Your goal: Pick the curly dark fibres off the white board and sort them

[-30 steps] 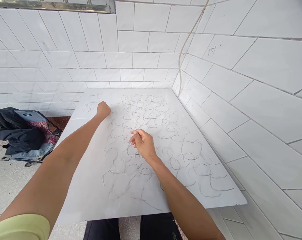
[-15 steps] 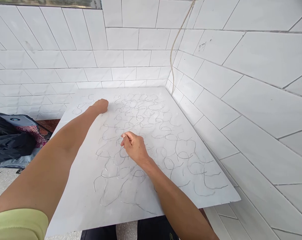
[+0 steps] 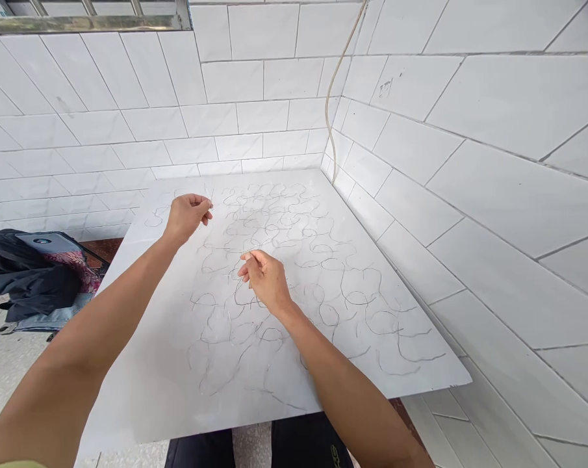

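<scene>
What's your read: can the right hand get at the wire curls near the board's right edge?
Probably yes. The right hand hovers over the middle of the board; the wire curls lie flat and uncovered to its right, with nothing between, only the tiled wall beyond.

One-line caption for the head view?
Left hand and right hand hover over thin wire curls spread on a white board.
</scene>
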